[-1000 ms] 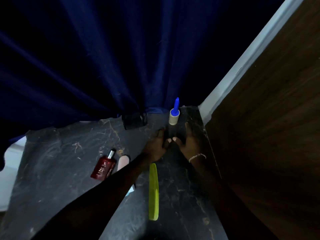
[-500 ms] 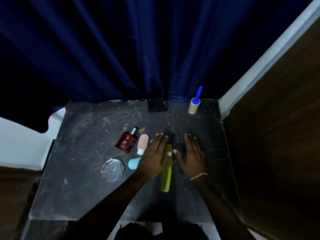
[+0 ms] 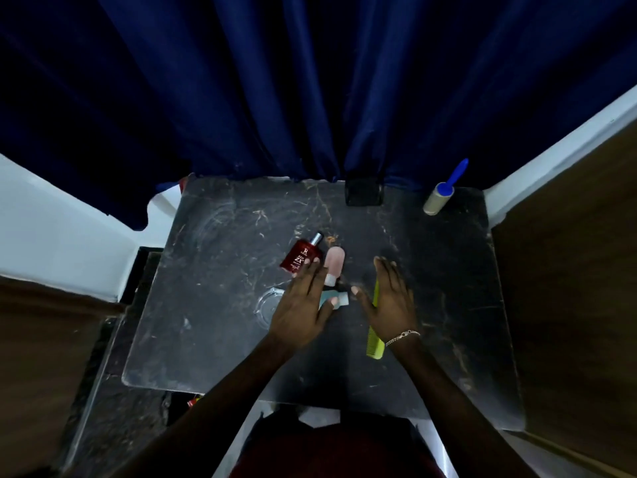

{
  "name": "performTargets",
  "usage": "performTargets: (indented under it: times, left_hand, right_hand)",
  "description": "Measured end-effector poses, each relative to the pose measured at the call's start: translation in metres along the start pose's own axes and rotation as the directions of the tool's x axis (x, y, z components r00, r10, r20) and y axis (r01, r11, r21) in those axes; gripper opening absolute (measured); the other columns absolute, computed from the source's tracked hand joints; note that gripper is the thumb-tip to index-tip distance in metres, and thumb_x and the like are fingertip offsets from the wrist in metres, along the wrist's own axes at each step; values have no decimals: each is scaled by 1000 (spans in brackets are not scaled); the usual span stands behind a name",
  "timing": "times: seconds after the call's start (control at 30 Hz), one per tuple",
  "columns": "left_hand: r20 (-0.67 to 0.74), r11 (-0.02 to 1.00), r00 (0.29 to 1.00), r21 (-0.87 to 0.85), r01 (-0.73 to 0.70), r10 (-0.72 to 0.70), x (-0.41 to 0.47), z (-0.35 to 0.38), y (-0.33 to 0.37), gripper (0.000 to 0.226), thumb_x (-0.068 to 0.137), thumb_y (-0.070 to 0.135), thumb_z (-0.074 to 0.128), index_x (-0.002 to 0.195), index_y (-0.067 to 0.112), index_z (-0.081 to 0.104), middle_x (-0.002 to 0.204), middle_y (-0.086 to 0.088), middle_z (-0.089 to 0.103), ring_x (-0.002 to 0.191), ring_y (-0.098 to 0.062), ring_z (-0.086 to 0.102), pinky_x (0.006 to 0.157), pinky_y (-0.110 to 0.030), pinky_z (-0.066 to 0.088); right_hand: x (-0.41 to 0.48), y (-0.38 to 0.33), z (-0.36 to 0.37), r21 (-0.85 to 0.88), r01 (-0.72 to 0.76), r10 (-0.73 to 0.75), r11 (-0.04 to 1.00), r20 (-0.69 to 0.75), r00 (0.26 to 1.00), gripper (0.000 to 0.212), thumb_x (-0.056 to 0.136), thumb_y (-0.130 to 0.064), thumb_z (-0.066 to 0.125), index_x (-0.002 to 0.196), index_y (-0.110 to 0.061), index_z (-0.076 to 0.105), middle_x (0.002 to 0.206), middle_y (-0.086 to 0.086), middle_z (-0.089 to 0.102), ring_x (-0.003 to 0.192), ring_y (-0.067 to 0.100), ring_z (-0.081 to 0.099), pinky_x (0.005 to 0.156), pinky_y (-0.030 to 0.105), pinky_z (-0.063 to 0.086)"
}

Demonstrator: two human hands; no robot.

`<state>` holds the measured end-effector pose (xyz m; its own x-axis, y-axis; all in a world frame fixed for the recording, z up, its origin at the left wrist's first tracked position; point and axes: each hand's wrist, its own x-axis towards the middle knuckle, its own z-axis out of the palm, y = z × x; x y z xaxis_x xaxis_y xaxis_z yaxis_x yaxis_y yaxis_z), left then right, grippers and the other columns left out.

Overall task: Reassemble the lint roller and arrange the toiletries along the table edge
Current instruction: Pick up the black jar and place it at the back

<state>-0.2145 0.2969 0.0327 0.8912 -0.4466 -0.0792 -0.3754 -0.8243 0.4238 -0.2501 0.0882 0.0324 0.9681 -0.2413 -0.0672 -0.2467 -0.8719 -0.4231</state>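
The lint roller (image 3: 440, 195) with its blue handle stands at the table's far right corner, against the curtain. My left hand (image 3: 303, 305) hovers flat and open over a light blue tube (image 3: 339, 300), its fingertips reaching a red perfume bottle (image 3: 302, 256) and a pink tube (image 3: 335, 263). A clear glass dish (image 3: 267, 305) lies partly under that hand. My right hand (image 3: 391, 298) is open too, spread over the upper part of a yellow-green comb (image 3: 375, 341). Neither hand holds anything.
The dark marble table (image 3: 213, 270) is backed by a blue curtain (image 3: 275, 98). A small black box (image 3: 363, 193) sits at the far edge. A brown wooden panel (image 3: 568, 270) stands on the right, white wall on the left.
The view has pulled back and tilted down. Both hands have drawn away from the lint roller at the far corner toward the middle of the table, the left now over the tubes.
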Motion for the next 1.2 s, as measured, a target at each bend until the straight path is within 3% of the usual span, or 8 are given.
performTargets:
  times: [0.27,0.43,0.63,0.97,1.2]
  left_hand:
    - [26,1000,1000,7,-1,1,-19,-27,-69,72,101,52,38,162,17,21,170,-8,23,159,-25,20,128,-47,27]
    - [41,1000,999,9,2,-2,-32,-34,-119,72,101,54,32,163,22,12,172,-2,13,157,-13,2,127,-39,11]
    - [41,998,998,51,-45,42,-35,-42,-156,70,103,51,37,162,16,21,170,-9,21,159,-25,19,127,-47,29]
    - [81,995,994,61,-81,76,2,-37,-153,74,103,56,34,163,20,11,172,-8,14,160,-25,14,128,-48,25]
    - [78,996,994,43,-75,72,57,-28,-124,69,105,55,29,162,17,18,170,-11,23,158,-28,24,125,-50,32]
  right_hand:
    - [-14,-72,36,-27,-31,31,999,0,1000,77,89,-63,41,151,-19,32,157,3,38,146,25,36,108,44,43]
    - [-24,-110,63,13,-71,70,997,49,996,79,90,-62,44,154,-22,21,160,4,31,149,24,30,115,48,36]
    - [-27,-139,83,-61,-55,56,997,17,998,77,94,-59,48,154,-15,28,158,8,36,147,25,33,115,45,35]
    - [-5,-133,90,-10,-101,101,995,-11,995,77,93,-61,46,153,-17,26,158,7,35,147,25,34,114,48,37]
    - [41,-95,78,49,-88,92,995,-75,993,76,93,-54,54,152,-13,32,156,9,38,143,28,39,109,46,44]
